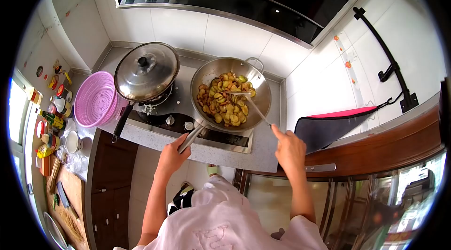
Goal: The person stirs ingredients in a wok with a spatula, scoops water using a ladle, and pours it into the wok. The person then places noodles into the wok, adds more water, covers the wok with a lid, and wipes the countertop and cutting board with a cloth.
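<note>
A steel wok (263,88) stands on the right side of the stove, with browned food slices (225,102) inside. My left hand (174,155) is closed around the wok's metal handle (191,138), which points toward me. Over the counter's front edge, to the right, my right hand (288,149) grips a spatula (258,110) by its handle. The spatula's blade reaches into the food near the middle of the wok.
A lidded pan (147,71) with a black handle sits on the left burner. Beside it is a pink basket (96,100). Farther left are bottles, a white bowl (73,142) and a cutting board (77,183) with a knife (65,195). A dark cloth (324,128) hangs at right.
</note>
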